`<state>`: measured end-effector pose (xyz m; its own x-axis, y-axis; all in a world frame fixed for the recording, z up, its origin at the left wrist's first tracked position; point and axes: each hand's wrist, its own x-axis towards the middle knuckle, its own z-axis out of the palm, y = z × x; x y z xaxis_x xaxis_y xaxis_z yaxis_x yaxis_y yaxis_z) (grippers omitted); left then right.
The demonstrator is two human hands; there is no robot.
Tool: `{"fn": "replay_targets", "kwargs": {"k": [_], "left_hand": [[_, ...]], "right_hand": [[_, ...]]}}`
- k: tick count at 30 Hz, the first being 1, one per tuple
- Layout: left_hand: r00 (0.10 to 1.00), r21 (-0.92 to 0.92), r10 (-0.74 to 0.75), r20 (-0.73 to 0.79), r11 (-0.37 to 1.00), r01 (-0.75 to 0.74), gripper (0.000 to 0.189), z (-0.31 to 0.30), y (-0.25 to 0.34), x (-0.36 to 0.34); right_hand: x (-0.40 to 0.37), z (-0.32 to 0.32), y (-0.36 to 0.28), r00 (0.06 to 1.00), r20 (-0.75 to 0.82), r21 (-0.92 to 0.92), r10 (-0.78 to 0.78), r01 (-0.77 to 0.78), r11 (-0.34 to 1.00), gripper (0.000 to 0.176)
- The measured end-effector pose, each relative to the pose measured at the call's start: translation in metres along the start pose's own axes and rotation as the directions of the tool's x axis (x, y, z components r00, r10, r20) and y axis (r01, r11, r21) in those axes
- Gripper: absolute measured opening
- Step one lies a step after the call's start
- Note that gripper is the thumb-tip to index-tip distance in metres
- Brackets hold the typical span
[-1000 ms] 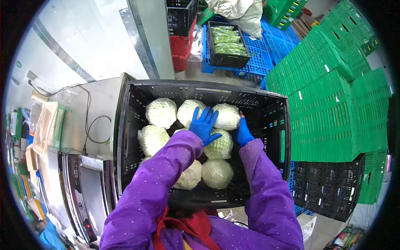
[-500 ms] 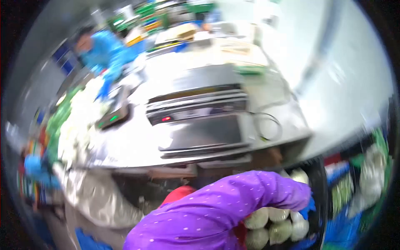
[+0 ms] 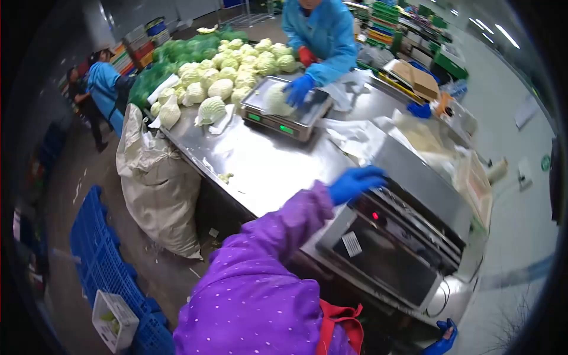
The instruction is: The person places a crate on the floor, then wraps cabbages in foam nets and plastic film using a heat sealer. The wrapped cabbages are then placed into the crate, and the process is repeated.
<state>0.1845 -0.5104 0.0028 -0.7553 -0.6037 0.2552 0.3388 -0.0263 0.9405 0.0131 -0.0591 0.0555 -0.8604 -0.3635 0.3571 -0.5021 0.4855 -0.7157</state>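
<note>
My left hand [image 3: 357,183], in a blue glove below a purple sleeve, lies with fingers stretched over the near left corner of a metal machine [image 3: 408,222] with a red light. It holds nothing. At the bottom right edge is my right hand [image 3: 444,338], also blue-gloved and partly cut off, fingers apart and nothing visible in them. A dark flat plate [image 3: 381,257] with a white label forms the machine's front. White plastic film [image 3: 358,139] lies beyond my left hand.
Across the steel table [image 3: 266,171], a co-worker in blue [image 3: 324,35] touches a cabbage [image 3: 277,99] on a scale [image 3: 296,121]. Several cabbages [image 3: 220,89] are piled at the left. A white sack [image 3: 160,189], blue pallet [image 3: 109,260] and white basket [image 3: 113,319] stand on the floor.
The view has swung left and sharpened. The purple-sleeved arm, earlier reaching right over a crate of wrapped cabbages, now reaches to the machine. The crate has left view.
</note>
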Motion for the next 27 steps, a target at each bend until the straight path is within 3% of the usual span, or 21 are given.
{"fn": "replay_targets", "kwargs": {"k": [1,2,3,4,5,6,7,8,9,10,11,13,16,19,21,22,23,25,27], "left_hand": [[0.974,0.159,0.071,-0.217,0.987,-0.037,0.031,-0.059,-0.002,-0.007],[0.92,-0.097,-0.01,-0.392,0.995,-0.03,0.029,-0.104,0.009,-0.019],[0.849,0.135,0.179,-0.497,0.983,-0.128,0.027,-0.149,0.021,-0.035],[0.736,0.02,0.124,-0.665,0.989,-0.149,0.029,-0.199,0.015,-0.045],[0.666,0.312,0.343,-0.663,0.934,-0.171,0.033,-0.266,-0.003,-0.058],[0.547,0.305,0.278,-0.79,0.951,-0.042,0.043,-0.312,-0.002,-0.068],[0.401,0.345,0.282,-0.872,0.934,0.095,0.055,-0.376,-0.015,-0.079],[0.313,0.545,0.459,-0.832,0.784,0.298,0.064,-0.418,-0.008,-0.087],[0.278,0.629,0.568,-0.775,0.652,0.424,0.065,-0.466,-0.009,-0.095],[0.275,0.657,0.599,-0.752,0.654,0.375,0.063,-0.518,-0.015,-0.103],[0.216,0.527,0.485,-0.847,0.817,0.234,0.055,-0.513,0.01,-0.091],[0.37,0.239,0.247,-0.896,0.969,-0.067,0.048,-0.481,0.046,-0.064],[0.543,0.314,0.22,-0.81,0.946,0.085,0.04,-0.494,0.013,-0.04],[0.434,0.607,0.505,-0.746,0.784,0.132,0.042,-0.528,-0.015,-0.036],[0.371,0.851,0.771,-0.518,0.421,0.314,0.055,-0.589,-0.011,-0.06],[0.316,0.691,0.755,-0.575,0.242,0.681,0.068,-0.602,-0.002,-0.069],[0.245,0.398,0.759,-0.604,0.02,0.917,0.082,-0.614,0.008,-0.076],[0.204,0.405,0.633,-0.747,0.19,0.894,0.094,-0.683,-0.011,-0.101],[0.188,0.385,0.439,-0.878,0.417,0.823,0.102,-0.7,-0.014,-0.108]], "right_hand": [[0.011,0.025,-0.016,0.999,0.047,0.107,0.012,-0.017,0.994,0.047],[0.021,0.054,-0.036,0.997,0.076,0.173,0.035,-0.047,0.984,0.047],[0.031,0.079,-0.055,0.993,0.119,0.084,-0.007,-0.003,0.996,0.049],[0.045,0.108,-0.056,0.985,0.167,0.153,-0.041,0.015,0.988,0.041],[0.061,0.14,-0.047,0.974,0.213,0.222,-0.07,0.021,0.975,0.033],[0.074,0.171,-0.057,0.965,0.263,0.263,0.02,-0.092,0.96,0.034],[0.079,0.191,-0.069,0.95,0.311,0.236,-0.027,-0.05,0.97,0.033],[0.082,0.214,-0.11,0.932,0.355,0.211,-0.069,-0.008,0.977,0.032],[0.087,0.237,-0.145,0.911,0.397,0.188,-0.109,0.036,0.981,0.031],[0.09,0.254,-0.165,0.895,0.416,0.231,-0.162,0.069,0.971,0.029],[0.093,0.269,-0.182,0.88,0.442,0.239,-0.175,0.073,0.968,0.029],[0.1,0.293,-0.21,0.853,0.487,0.236,-0.19,0.082,0.968,0.027],[0.11,0.328,-0.239,0.826,0.536,0.221,-0.172,0.059,0.973,0.025],[0.115,0.347,-0.255,0.761,0.607,0.219,-0.229,0.117,0.969,0.026],[0.114,0.351,-0.263,0.741,0.633,0.186,-0.225,0.138,0.973,0.026],[0.114,0.35,-0.261,0.738,0.647,0.153,-0.194,0.124,0.98,0.025],[0.112,0.349,-0.258,0.735,0.658,0.121,-0.164,0.112,0.986,0.024],[0.109,0.35,-0.252,0.748,0.657,0.074,-0.096,0.062,0.995,0.028],[0.106,0.354,-0.249,0.744,0.664,0.052,-0.076,0.055,0.997,0.029]]}}
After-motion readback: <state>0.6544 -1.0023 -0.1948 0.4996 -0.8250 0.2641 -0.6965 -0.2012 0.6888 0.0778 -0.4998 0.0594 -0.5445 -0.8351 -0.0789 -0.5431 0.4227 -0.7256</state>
